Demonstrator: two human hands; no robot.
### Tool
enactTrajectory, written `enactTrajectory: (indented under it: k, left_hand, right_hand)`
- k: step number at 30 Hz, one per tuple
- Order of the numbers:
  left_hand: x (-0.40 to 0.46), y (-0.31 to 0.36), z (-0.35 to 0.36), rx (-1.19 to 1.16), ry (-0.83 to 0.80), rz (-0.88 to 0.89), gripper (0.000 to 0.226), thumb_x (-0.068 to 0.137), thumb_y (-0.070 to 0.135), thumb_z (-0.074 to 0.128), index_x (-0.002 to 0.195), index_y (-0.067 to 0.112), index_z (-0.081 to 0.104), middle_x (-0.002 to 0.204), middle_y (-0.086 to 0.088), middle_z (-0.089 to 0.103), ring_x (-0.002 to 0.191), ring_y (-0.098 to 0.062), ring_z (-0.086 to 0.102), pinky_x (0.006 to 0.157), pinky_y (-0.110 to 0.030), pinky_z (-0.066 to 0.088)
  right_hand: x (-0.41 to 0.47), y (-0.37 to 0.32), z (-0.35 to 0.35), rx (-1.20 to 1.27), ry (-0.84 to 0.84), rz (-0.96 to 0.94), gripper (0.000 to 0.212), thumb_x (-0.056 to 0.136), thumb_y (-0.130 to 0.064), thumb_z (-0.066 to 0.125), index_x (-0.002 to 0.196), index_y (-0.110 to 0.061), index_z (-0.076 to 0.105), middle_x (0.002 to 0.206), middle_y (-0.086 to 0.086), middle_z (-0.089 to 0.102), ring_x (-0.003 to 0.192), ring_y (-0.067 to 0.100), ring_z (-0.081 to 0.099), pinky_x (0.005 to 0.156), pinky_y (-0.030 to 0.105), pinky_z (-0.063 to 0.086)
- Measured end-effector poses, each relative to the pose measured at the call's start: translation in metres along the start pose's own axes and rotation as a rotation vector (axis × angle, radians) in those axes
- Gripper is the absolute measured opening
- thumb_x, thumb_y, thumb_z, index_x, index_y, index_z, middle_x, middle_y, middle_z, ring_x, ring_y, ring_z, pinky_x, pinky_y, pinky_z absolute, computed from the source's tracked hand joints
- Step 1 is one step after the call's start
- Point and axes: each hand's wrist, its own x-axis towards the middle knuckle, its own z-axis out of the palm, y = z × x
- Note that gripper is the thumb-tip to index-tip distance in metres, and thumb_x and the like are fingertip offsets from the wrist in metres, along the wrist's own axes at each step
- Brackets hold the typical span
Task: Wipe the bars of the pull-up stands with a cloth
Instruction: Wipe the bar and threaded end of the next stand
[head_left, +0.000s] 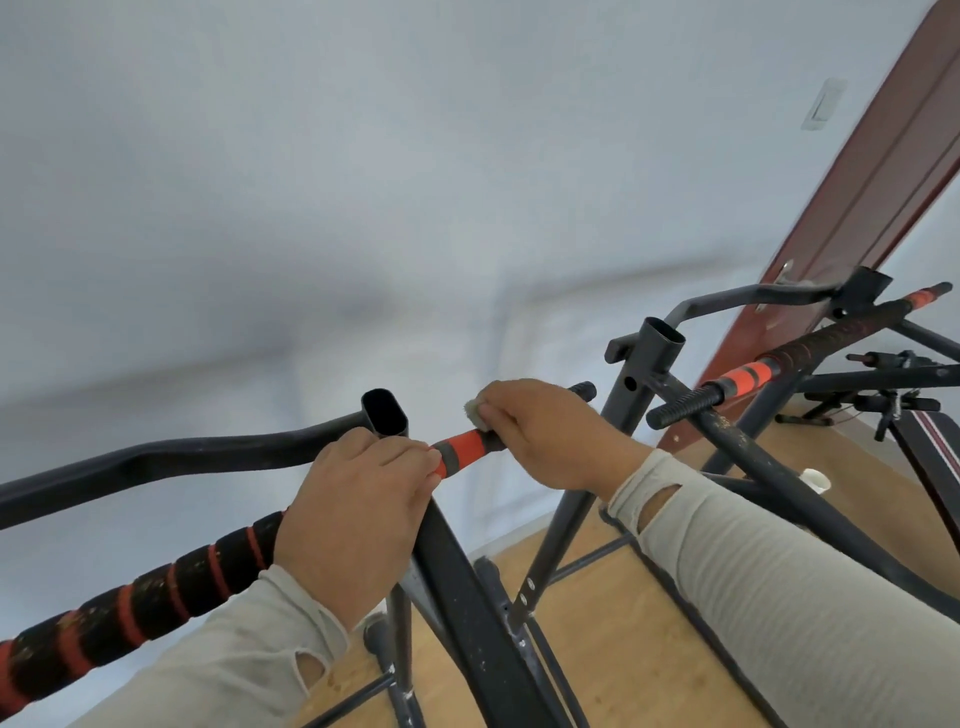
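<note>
Fingers: those of the right hand (540, 431) are curled tight around the bar end, pinching a small pale cloth (475, 413) against it; only a corner of the cloth shows at about 9 o'clock of the knuckles.
Left hand (358, 514): closed over the same bar (465, 449), fingers pressed together, just beside the open top of the dark upright post (385, 415).
Place of the work: the orange and grey grip section, between the two hands, a little below the middle of the view.
Wrapped handle: black with orange bands (135, 608), running toward 8 o'clock from the left hand, looking dusty.
Second stand: at 3 o'clock, with its own orange grip (745, 376), well apart from the hands.
Advice, as I judge: keep the left hand steady as an anchor, wrap the cloth fully round the tube, then twist and slide it outward.
Risk: the small cloth may slip out of the hand; the bar end beyond the right hand is partly hidden.
</note>
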Motion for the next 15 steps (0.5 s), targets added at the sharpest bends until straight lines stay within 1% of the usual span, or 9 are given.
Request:
enactTrajectory:
  k: [2,3,5,6,7,9,11,13,15]
  left_hand:
    - [0.0,0.0,0.002,0.012,0.011,0.005,0.015,0.078,0.022,0.082,0.089,0.02,0.073,0.084,0.002,0.074,0.072,-0.026,0.064,0.077,-0.046,0.06]
    - [-0.001,0.0,0.003,0.022,0.01,0.005,0.015,0.078,0.022,0.082,0.089,0.02,0.073,0.083,0.002,0.073,0.071,-0.026,0.063,0.076,-0.046,0.059]
    - [-0.002,-0.001,0.006,0.04,0.005,0.004,0.015,0.08,0.022,0.082,0.091,0.02,0.073,0.084,0.002,0.073,0.072,-0.025,0.063,0.075,-0.047,0.058]
    - [-0.002,-0.001,0.007,0.042,0.001,0.003,0.015,0.08,0.022,0.081,0.092,0.02,0.073,0.084,0.002,0.073,0.073,-0.025,0.063,0.075,-0.048,0.058]
    - [-0.002,-0.002,0.007,0.035,-0.005,-0.001,0.015,0.081,0.023,0.081,0.093,0.02,0.072,0.084,0.002,0.073,0.074,-0.025,0.063,0.075,-0.048,0.058]
    - [-0.002,-0.003,0.007,0.022,-0.034,-0.01,0.013,0.083,0.025,0.078,0.094,0.022,0.072,0.086,0.004,0.072,0.076,-0.024,0.062,0.077,-0.046,0.057]
    - [0.0,-0.001,0.004,0.017,-0.074,-0.018,0.015,0.081,0.023,0.079,0.094,0.024,0.071,0.087,0.006,0.071,0.078,-0.022,0.059,0.076,-0.043,0.055]
    - [0.003,0.001,-0.001,0.02,-0.105,-0.014,0.014,0.082,0.023,0.076,0.094,0.026,0.069,0.086,0.009,0.068,0.081,-0.021,0.056,0.076,-0.04,0.052]
    - [0.006,0.004,-0.007,0.034,-0.141,0.013,0.012,0.086,0.02,0.07,0.096,0.025,0.065,0.087,0.008,0.064,0.083,-0.021,0.051,0.077,-0.037,0.048]
  right_hand:
    - [-0.003,0.023,-0.016,-0.08,-0.025,0.055,0.033,0.107,-0.042,0.029,0.087,-0.028,0.052,0.083,-0.006,0.061,0.08,0.017,0.057,0.078,0.04,0.05]
    - [-0.005,0.036,-0.029,-0.147,-0.038,0.107,0.033,0.107,-0.041,0.03,0.086,-0.028,0.051,0.083,-0.007,0.06,0.08,0.016,0.056,0.078,0.041,0.05]
    - [-0.008,0.049,-0.052,-0.314,-0.115,0.194,0.028,0.109,-0.03,0.034,0.086,-0.024,0.048,0.086,-0.005,0.059,0.082,0.018,0.057,0.081,0.04,0.049]
    - [-0.008,0.048,-0.058,-0.391,-0.13,0.199,0.026,0.11,-0.025,0.035,0.087,-0.022,0.047,0.087,-0.004,0.059,0.083,0.02,0.058,0.08,0.038,0.048]
    - [-0.006,0.041,-0.058,-0.401,-0.118,0.201,0.027,0.11,-0.024,0.035,0.086,-0.023,0.046,0.086,-0.004,0.059,0.082,0.021,0.058,0.078,0.037,0.048]
    - [-0.003,0.021,-0.043,-0.285,-0.072,0.211,0.032,0.11,-0.029,0.034,0.08,-0.029,0.044,0.079,-0.006,0.059,0.075,0.019,0.056,0.07,0.037,0.045]
    - [0.0,-0.003,-0.026,-0.1,-0.05,0.201,0.033,0.109,-0.033,0.035,0.08,-0.027,0.048,0.075,-0.004,0.06,0.069,0.016,0.055,0.065,0.034,0.04]
    - [0.003,-0.028,-0.028,0.075,0.0,0.207,0.033,0.109,-0.033,0.039,0.081,-0.023,0.054,0.074,-0.005,0.063,0.067,0.014,0.058,0.063,0.031,0.039]
    - [0.001,-0.055,-0.047,0.221,0.123,0.244,0.035,0.109,-0.03,0.041,0.081,-0.021,0.06,0.073,-0.012,0.068,0.07,0.006,0.062,0.064,0.026,0.039]
